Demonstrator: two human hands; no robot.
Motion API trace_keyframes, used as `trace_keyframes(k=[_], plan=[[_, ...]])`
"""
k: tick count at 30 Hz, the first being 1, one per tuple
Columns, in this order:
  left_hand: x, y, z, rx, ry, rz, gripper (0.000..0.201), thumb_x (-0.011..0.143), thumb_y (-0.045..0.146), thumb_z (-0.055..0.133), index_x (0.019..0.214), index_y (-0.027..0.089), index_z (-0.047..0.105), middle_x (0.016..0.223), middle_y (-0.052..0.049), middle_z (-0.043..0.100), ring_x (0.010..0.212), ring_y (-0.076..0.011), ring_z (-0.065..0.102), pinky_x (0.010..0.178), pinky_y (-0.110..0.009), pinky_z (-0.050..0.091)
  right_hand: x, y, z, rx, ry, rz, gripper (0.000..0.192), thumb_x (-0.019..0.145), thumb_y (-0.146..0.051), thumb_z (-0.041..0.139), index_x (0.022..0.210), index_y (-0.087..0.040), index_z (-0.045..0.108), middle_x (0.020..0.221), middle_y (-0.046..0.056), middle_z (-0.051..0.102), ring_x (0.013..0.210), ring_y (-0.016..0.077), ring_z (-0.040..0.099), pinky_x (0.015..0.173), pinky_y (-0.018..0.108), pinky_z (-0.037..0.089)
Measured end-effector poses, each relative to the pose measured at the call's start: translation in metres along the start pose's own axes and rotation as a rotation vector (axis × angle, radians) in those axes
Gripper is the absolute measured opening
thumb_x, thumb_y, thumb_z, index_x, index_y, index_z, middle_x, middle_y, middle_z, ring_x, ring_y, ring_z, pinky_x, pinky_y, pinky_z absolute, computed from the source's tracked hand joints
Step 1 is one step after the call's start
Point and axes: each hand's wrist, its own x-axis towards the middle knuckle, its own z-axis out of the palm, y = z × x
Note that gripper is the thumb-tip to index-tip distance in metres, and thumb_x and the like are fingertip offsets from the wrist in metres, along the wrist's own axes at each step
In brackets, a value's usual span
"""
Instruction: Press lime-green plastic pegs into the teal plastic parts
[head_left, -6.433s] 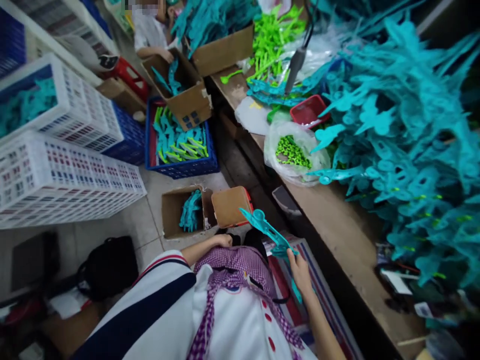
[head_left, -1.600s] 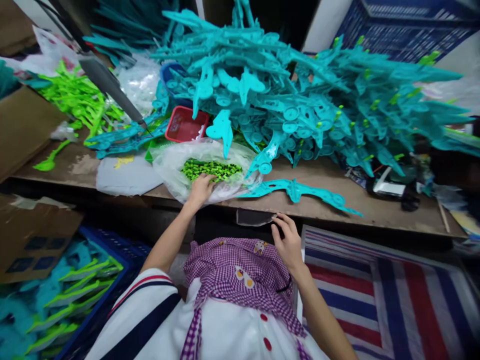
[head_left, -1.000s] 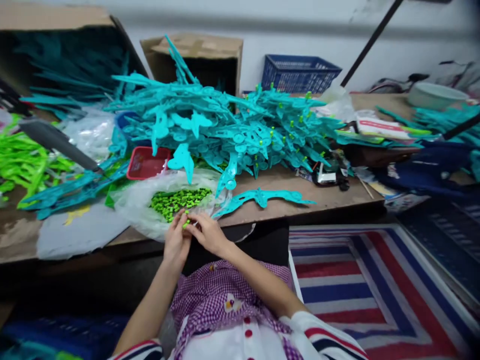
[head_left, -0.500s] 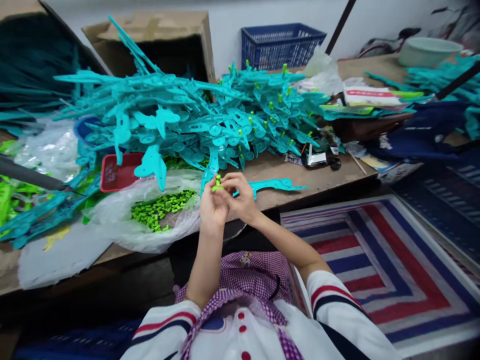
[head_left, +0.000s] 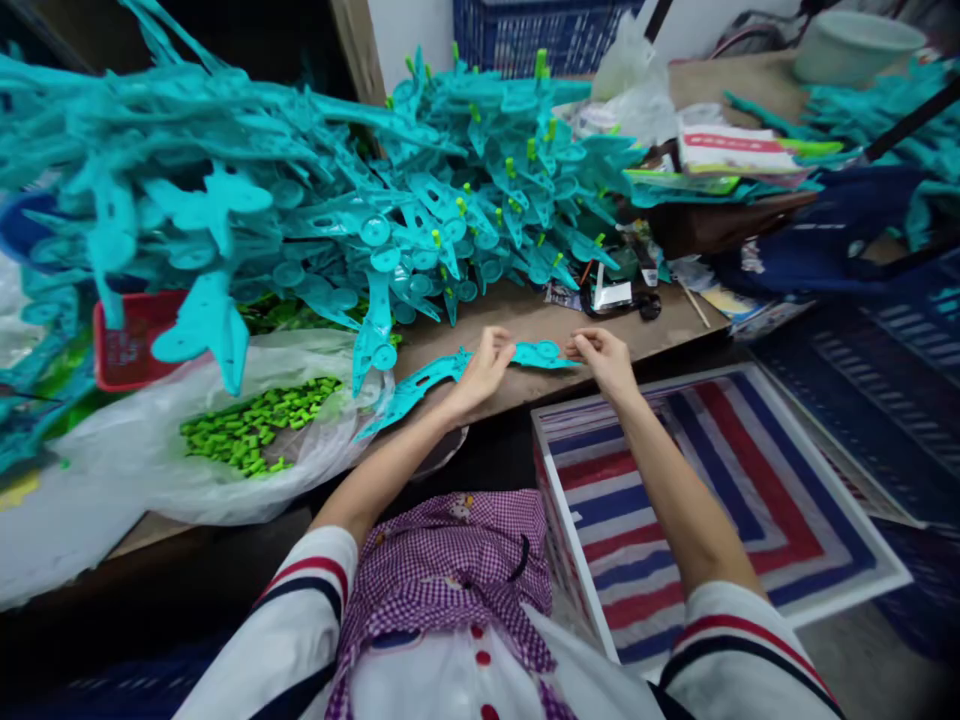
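- While your left hand point(head_left: 480, 372) presses down on the middle of the teal plastic strip point(head_left: 465, 366), its fingers are curled on the strip; whether a green peg sits under them, you cannot tell.
- Your right hand point(head_left: 604, 358) has fingers pinched together at the strip's round end, right by the front edge of the worktop point(head_left: 525, 325).
- Strip lies flat along that front edge, apart from the big teal pile point(head_left: 300, 210) behind it.
- Bag of green pegs point(head_left: 247, 435) sits left of your left hand, at the front edge, mouth open.
- Red tray point(head_left: 131, 340) is half buried under the pile, towards the left.
- Striped bag point(head_left: 697, 490) sits below the worktop's front edge, under your right arm.
- Risk: the strip is close to the edge, so a hard push may tip it off into the striped bag or your lap.
- Risk: the strip looks thin, so it may flex or spring up if one hand lets go.
- Risk: your left forearm is near the open bag; a nudge may spill pegs over the edge.
- Risk: overhanging pile pieces may slide onto the strip.
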Motion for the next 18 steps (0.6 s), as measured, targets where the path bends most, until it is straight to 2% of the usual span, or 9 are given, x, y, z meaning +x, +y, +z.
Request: trace_keyframes(k=[2,4,7,10,12,15,18], plan=[[0.023,-0.005,0.013,0.287,-0.062,0.122,0.029,0.102,0.029,0.041,0.127,0.022,0.053,0.093,-0.005,0.067,0.090,-0.0185,0.064,0.082,-0.030,0.044,0.010,0.005,0.000,0.002,0.037,0.008,0.052,0.066,-0.061,0.077,0.090,-0.017,0.062,0.078,0.006,0.071,0.073,0.0194,0.071,0.074,0.037,0.060],[0.037,-0.012,0.022,0.514,-0.139,0.165,0.033,0.102,0.033,0.038,0.123,0.022,0.061,0.112,-0.009,0.067,0.105,-0.0233,0.063,0.087,-0.032,0.043,0.017,0.011,-0.002,-0.021,0.005,-0.017,0.048,0.069,-0.059,0.076,0.091,-0.018,0.062,0.082,0.008,0.073,0.080,0.0207,0.072,0.078,0.038,0.059],[0.043,-0.022,0.029,0.709,-0.230,0.162,0.039,0.102,0.041,0.037,0.115,0.022,0.069,0.116,-0.011,0.066,0.107,-0.0269,0.063,0.085,-0.034,0.044,0.026,0.022,-0.009,-0.143,-0.072,-0.081,0.043,0.072,-0.057,0.075,0.088,-0.017,0.066,0.086,0.008,0.073,0.082,0.0204,0.070,0.078,0.037,0.058],[0.042,-0.027,0.031,0.738,-0.231,0.162,0.040,0.102,0.041,0.036,0.118,0.025,0.070,0.117,-0.010,0.067,0.107,-0.0265,0.063,0.084,-0.034,0.044,0.033,0.031,-0.017,-0.270,-0.065,-0.122,0.043,0.071,-0.057,0.074,0.084,-0.016,0.069,0.080,0.007,0.070,0.072,0.0176,0.065,0.069,0.033,0.056],[0.042,-0.027,0.031,0.731,-0.234,0.155,0.039,0.102,0.040,0.038,0.119,0.026,0.070,0.117,-0.010,0.068,0.107,-0.0264,0.064,0.084,-0.034,0.044,0.035,0.032,-0.019,-0.278,-0.105,-0.137,0.041,0.075,-0.056,0.071,0.088,-0.017,0.069,0.080,0.006,0.070,0.071,0.0170,0.064,0.068,0.032,0.055],[0.043,-0.029,0.031,0.730,-0.238,0.157,0.040,0.102,0.041,0.038,0.118,0.026,0.071,0.117,-0.010,0.069,0.108,-0.0267,0.063,0.085,-0.034,0.044,0.034,0.027,-0.017,-0.312,-0.241,-0.210,0.034,0.081,-0.051,0.067,0.094,-0.019,0.070,0.090,0.007,0.072,0.080,0.0189,0.067,0.075,0.034,0.056],[0.045,-0.032,0.032,0.736,-0.222,0.160,0.041,0.102,0.042,0.037,0.119,0.026,0.071,0.117,-0.009,0.070,0.107,-0.0269,0.064,0.085,-0.034,0.044,0.032,0.023,-0.013,-0.392,-0.289,-0.284,0.030,0.085,-0.047,0.064,0.093,-0.019,0.071,0.093,0.008,0.072,0.085,0.0208,0.067,0.081,0.037,0.056]])
